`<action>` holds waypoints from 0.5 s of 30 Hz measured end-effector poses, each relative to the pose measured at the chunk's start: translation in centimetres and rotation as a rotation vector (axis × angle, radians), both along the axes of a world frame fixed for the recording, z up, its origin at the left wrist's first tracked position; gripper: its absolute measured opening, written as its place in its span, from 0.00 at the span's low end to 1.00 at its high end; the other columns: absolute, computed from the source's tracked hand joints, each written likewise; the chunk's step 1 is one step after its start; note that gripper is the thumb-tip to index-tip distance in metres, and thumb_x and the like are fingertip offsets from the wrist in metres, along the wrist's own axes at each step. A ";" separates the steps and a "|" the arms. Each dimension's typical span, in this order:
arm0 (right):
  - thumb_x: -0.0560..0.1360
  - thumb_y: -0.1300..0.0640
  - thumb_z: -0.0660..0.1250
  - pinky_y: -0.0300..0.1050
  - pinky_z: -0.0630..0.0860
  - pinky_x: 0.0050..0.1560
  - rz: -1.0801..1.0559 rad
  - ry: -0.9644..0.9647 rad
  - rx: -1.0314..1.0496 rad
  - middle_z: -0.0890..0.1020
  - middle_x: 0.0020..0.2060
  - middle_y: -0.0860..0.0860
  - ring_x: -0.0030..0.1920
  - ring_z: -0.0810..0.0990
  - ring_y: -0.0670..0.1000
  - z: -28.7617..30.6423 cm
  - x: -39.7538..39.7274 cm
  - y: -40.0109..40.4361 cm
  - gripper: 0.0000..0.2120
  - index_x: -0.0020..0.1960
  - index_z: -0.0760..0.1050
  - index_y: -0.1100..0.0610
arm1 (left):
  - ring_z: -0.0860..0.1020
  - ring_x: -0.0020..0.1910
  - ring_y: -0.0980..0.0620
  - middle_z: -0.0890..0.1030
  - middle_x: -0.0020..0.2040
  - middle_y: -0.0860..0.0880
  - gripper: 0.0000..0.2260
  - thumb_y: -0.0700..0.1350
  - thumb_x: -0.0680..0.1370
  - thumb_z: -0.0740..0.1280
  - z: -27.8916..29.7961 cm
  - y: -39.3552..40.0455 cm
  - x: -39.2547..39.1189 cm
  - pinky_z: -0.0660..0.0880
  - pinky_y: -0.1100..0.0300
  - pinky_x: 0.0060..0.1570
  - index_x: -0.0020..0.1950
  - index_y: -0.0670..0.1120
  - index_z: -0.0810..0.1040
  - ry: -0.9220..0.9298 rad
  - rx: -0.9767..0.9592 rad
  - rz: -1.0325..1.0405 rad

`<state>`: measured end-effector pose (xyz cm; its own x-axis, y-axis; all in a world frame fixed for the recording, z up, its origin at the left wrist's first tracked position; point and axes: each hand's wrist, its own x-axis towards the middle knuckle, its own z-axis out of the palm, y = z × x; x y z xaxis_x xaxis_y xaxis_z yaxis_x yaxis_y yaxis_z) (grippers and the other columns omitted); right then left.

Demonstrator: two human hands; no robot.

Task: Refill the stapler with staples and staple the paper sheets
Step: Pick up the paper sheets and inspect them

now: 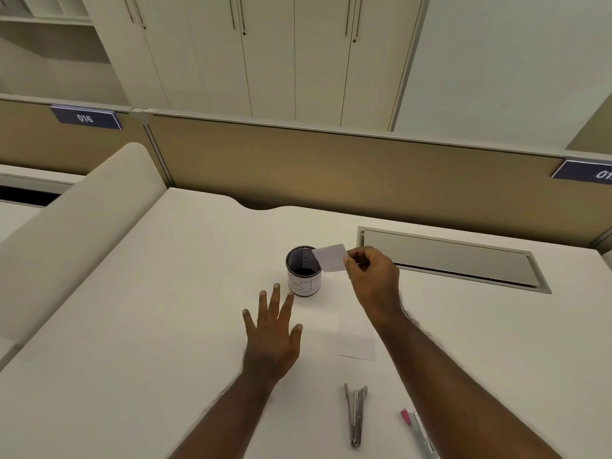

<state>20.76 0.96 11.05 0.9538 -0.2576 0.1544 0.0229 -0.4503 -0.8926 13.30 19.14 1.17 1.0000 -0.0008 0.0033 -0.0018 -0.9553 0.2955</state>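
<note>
1. Nearest the person, a metal stapler [355,414] lies swung open on the white desk [132,326], with a pink-tipped item [418,432] just right of it at the frame's lower edge.
2. A white paper sheet [357,336] lies flat on the desk beyond the stapler, between the two forearms.
3. The left hand [270,332] rests over the desk, fingers straight and spread, holding nothing.
4. The right hand [371,276] pinches a small paper slip [329,257] between thumb and fingers, lifted beside a dark cup [304,275].
5. Farther back, a cable hatch [450,258] sits in the desk before a tan partition [331,160].
</note>
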 end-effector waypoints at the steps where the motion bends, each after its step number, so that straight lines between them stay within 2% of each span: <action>1: 0.75 0.57 0.69 0.34 0.77 0.40 0.013 -0.010 -0.057 0.83 0.40 0.46 0.38 0.80 0.41 -0.4 0.5 0.6 0.02 0.48 0.80 0.53 | 0.44 0.78 0.42 0.44 0.80 0.48 0.28 0.57 0.81 0.51 -0.5 0.2 -0.1 0.49 0.35 0.72 0.79 0.52 0.51 0.016 0.017 -0.004; 4: 0.76 0.57 0.67 0.33 0.75 0.39 0.081 -0.015 -0.191 0.83 0.43 0.48 0.41 0.79 0.44 -1.5 1.8 2.3 0.04 0.49 0.80 0.54 | 0.52 0.77 0.39 0.51 0.79 0.46 0.28 0.58 0.79 0.49 -2.2 0.7 -0.1 0.55 0.31 0.69 0.79 0.52 0.55 0.052 0.076 -0.035; 7: 0.78 0.57 0.65 0.38 0.77 0.42 0.140 0.005 -0.304 0.81 0.46 0.49 0.44 0.79 0.47 -2.4 2.6 3.6 0.06 0.50 0.80 0.54 | 0.51 0.78 0.40 0.50 0.80 0.46 0.28 0.60 0.79 0.51 -3.8 0.9 0.1 0.52 0.31 0.69 0.79 0.54 0.54 0.089 0.095 -0.070; 12: 0.80 0.55 0.61 0.39 0.73 0.44 0.209 0.001 -0.492 0.79 0.49 0.52 0.45 0.77 0.50 -3.6 3.6 5.1 0.09 0.53 0.79 0.56 | 0.58 0.76 0.40 0.57 0.79 0.45 0.28 0.60 0.78 0.52 -5.1 0.9 1.0 0.57 0.30 0.67 0.78 0.53 0.60 0.102 0.085 -0.093; 15: 0.80 0.55 0.61 0.44 0.76 0.44 0.227 0.020 -0.571 0.79 0.48 0.53 0.45 0.78 0.53 -4.3 4.0 5.6 0.09 0.51 0.78 0.56 | 0.59 0.76 0.40 0.58 0.78 0.45 0.28 0.59 0.78 0.53 -5.9 1.1 1.4 0.57 0.30 0.67 0.77 0.53 0.61 0.109 0.085 -0.098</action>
